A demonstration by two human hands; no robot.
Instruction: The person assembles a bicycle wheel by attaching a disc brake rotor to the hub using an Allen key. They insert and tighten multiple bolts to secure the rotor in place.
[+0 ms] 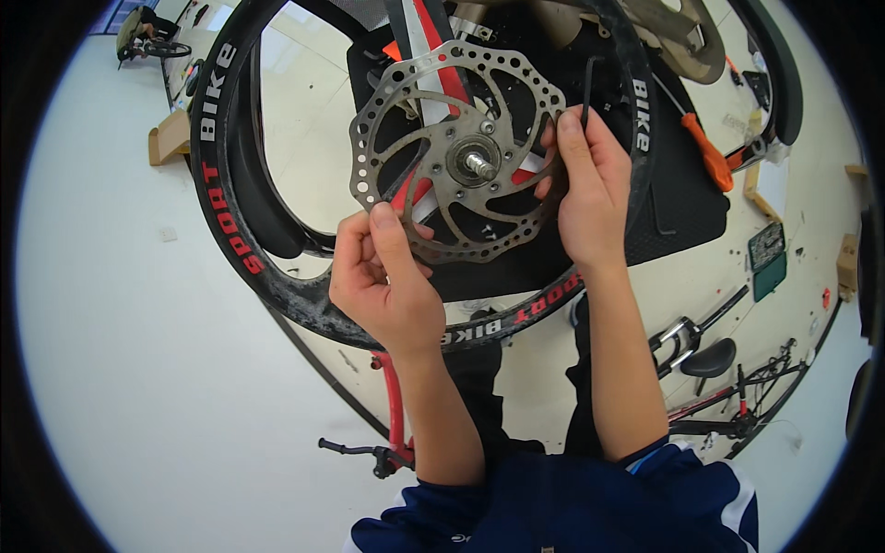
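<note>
Your navy shirt [553, 502] lies nearest the camera, filling the lower edge, with both bare forearms reaching up from it. Ahead of you, the spoked brake disc [449, 146] is at upper centre, face up, an axle end [478, 166] standing out of its middle. Your left hand [385, 276] pinches the disc's lower-left rim, thumb on top, fingers curled beneath. Your right hand [590, 189] is at the opposite rim, its thumb and forefinger closed on a black hex key [588, 88]; some fingertips sit behind the disc, and how firmly they bear on it cannot be told. Around the disc runs a black wheel [304, 300], its lower rim passing behind your left wrist. Disc and hands obstruct the view of the hub area below, where part of a red-and-white bar [419, 28] shows. On the black mat [687, 230] beneath, note a second hex key [660, 214] and, near its right edge, an orange-handled screwdriver [708, 152]. Further right, the floor bears an open green case [767, 267], a black saddle [708, 358] and a bicycle frame [710, 426]. To your left are a cardboard box [171, 138] and, lower down, a red tube [395, 405] with a handlebar [350, 449].
</note>
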